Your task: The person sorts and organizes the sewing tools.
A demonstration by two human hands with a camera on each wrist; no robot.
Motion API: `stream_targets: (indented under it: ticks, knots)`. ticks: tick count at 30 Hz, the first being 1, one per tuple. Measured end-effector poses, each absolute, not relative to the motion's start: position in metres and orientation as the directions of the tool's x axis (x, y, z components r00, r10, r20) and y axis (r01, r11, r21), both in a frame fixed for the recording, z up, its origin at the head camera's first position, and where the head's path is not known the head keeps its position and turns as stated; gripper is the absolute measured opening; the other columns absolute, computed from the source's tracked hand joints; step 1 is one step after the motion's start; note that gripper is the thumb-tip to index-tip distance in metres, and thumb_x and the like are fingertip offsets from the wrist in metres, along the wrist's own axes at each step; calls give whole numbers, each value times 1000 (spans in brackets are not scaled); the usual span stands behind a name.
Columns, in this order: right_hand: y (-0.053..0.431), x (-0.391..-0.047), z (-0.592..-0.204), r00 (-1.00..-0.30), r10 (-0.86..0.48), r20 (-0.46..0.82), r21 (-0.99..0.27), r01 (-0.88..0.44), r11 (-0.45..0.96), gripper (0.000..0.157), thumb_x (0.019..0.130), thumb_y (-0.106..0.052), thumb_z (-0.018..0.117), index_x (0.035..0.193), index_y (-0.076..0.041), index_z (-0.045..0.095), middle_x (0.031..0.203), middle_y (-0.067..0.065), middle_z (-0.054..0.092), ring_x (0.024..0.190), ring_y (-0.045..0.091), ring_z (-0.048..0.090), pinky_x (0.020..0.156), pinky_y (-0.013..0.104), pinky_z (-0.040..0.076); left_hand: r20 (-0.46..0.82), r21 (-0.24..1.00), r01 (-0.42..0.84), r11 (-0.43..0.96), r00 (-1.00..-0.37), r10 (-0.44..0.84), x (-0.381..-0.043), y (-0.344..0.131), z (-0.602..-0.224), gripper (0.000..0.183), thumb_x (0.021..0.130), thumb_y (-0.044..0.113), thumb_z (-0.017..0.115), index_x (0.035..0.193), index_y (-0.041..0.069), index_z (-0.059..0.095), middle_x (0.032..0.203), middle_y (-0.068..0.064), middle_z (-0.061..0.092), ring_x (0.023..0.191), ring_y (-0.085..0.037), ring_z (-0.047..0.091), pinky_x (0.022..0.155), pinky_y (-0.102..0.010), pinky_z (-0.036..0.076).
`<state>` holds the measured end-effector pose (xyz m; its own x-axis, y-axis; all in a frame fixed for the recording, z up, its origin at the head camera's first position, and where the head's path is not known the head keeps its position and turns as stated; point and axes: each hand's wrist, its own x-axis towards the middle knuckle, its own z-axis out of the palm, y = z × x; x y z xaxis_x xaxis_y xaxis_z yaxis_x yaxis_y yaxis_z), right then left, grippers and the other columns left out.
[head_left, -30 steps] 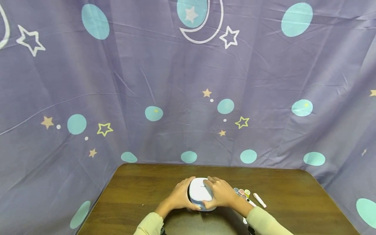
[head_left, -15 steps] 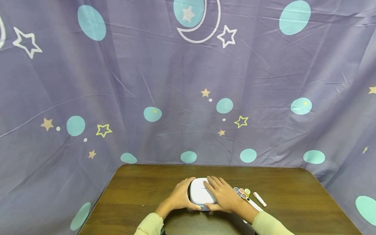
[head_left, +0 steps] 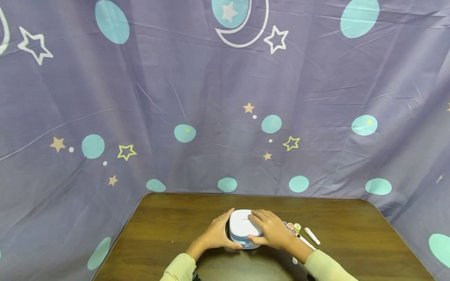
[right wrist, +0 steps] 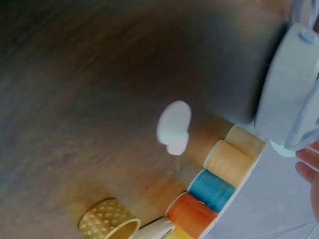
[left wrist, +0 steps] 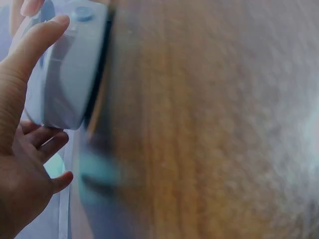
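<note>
A rounded plastic box [head_left: 242,223] with a white lid and pale blue sides stands on the brown table in the head view. My left hand [head_left: 215,235] grips its left side, thumb at the near side and fingers toward the back. The right hand [head_left: 272,231] holds the right side, fingertips over the lid and thumb at the near right corner. In the left wrist view, the left thumb lies along the box wall [left wrist: 75,74] below a round blue button [left wrist: 83,13]. The right wrist view shows the box [right wrist: 286,89] at its right edge. What the box contains is hidden.
Right of the box lie several thread spools [right wrist: 212,189], a gold dimpled thimble [right wrist: 107,219], a small white rounded piece [right wrist: 174,127] and a white slim item [right wrist: 155,229] with a dark dot. Farther right is a white stick [head_left: 312,236]. A patterned purple curtain [head_left: 211,89] hangs behind the table.
The right hand's fingers lay spread over the lid half a second ago; now they bend at its right edge. More of the box's near blue side shows again. The head view has shifted slightly.
</note>
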<state>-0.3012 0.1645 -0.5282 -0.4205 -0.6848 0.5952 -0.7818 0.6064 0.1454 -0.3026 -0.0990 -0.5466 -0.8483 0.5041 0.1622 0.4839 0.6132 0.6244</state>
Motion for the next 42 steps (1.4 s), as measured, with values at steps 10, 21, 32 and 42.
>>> stream_targets:
  ticks: [10, 21, 32, 42]
  knots:
    - [164, -309, -512, -563, -572, 596, -163, -783, 600, 48, 93, -51, 68, 119, -10, 71, 111, 4, 74, 101, 20, 72, 82, 37, 59, 147, 713, 434, 551, -861, 487, -299, -104, -546, 127, 67, 43, 94, 159, -2, 20, 153, -18, 50, 142, -41, 45, 114, -63, 35]
    - [164, -324, -492, -690, -552, 468, -395, -722, 568, 38, 92, -42, 72, 114, -11, 73, 106, -1, 77, 93, 11, 71, 80, 32, 58, 375, 453, 579, 678, -814, 444, -294, -104, -549, 121, 60, 56, 93, 151, 3, 33, 136, -8, 61, 128, -24, 57, 115, -50, 38]
    - [167, -336, -478, -769, -547, 332, -582, -623, 523, 24, 96, -37, 70, 103, -15, 76, 91, -7, 74, 77, 1, 62, 70, 22, 53, 411, 414, 619, 667, -781, 470, -294, -110, -544, 97, 68, 56, 89, 141, 6, 50, 134, -6, 64, 128, -25, 57, 111, -52, 41]
    - [167, -353, -467, -806, -555, 205, -659, -533, 530, 29, 99, -40, 64, 99, -15, 78, 91, 4, 78, 76, 3, 64, 70, 23, 52, 345, 260, 665, 700, -741, 576, -303, -110, -532, 99, 67, 63, 85, 144, 9, 55, 140, -7, 59, 134, -29, 52, 112, -65, 36]
